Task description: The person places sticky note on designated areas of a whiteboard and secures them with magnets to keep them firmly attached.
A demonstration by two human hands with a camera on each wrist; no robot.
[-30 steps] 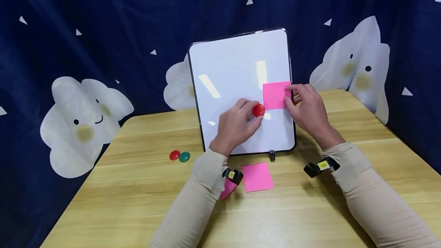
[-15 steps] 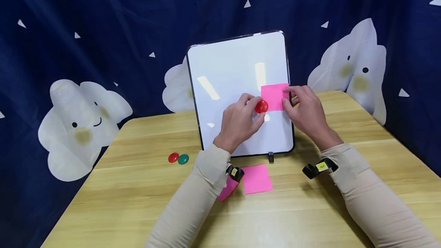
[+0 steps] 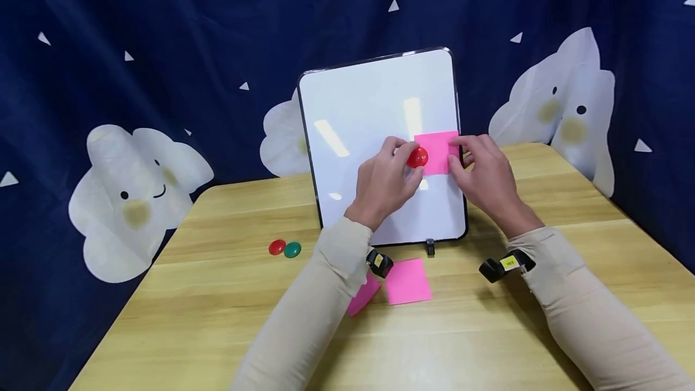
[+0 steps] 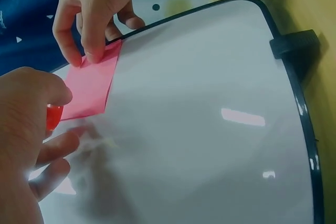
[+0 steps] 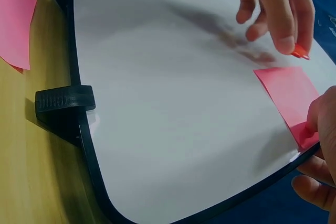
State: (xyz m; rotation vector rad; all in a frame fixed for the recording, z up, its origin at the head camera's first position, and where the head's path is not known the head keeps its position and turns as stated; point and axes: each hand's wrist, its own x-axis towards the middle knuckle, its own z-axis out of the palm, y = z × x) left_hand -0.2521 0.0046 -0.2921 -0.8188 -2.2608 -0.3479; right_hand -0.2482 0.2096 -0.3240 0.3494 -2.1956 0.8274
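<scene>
Upright on the table stands a whiteboard (image 3: 369, 101) with a black frame. My left hand (image 3: 382, 183) pinches a red round magnet (image 3: 418, 157) between thumb and fingers, in front of the left edge of a pink sticky note (image 3: 438, 148). That note lies at the board's right edge, where my right hand (image 3: 485, 175) grips its outer side, thumb and finger on the paper. In the right wrist view, other fingers (image 5: 312, 190) of this hand reach behind the board's frame. The magnet (image 5: 300, 52) appears just off the board's surface there.
Left of the board, a red magnet (image 3: 277, 247) and a green magnet (image 3: 292, 250) lie on the wooden table (image 3: 190, 318). A pink note (image 3: 408, 282) lies in front, beside another pink piece (image 3: 364, 295) partly under the left sleeve. A black foot (image 3: 430, 248) supports the frame.
My left hand has moved up and right with the red magnet, from the note's lower left corner to over its left edge. The right hand stays on the note.
</scene>
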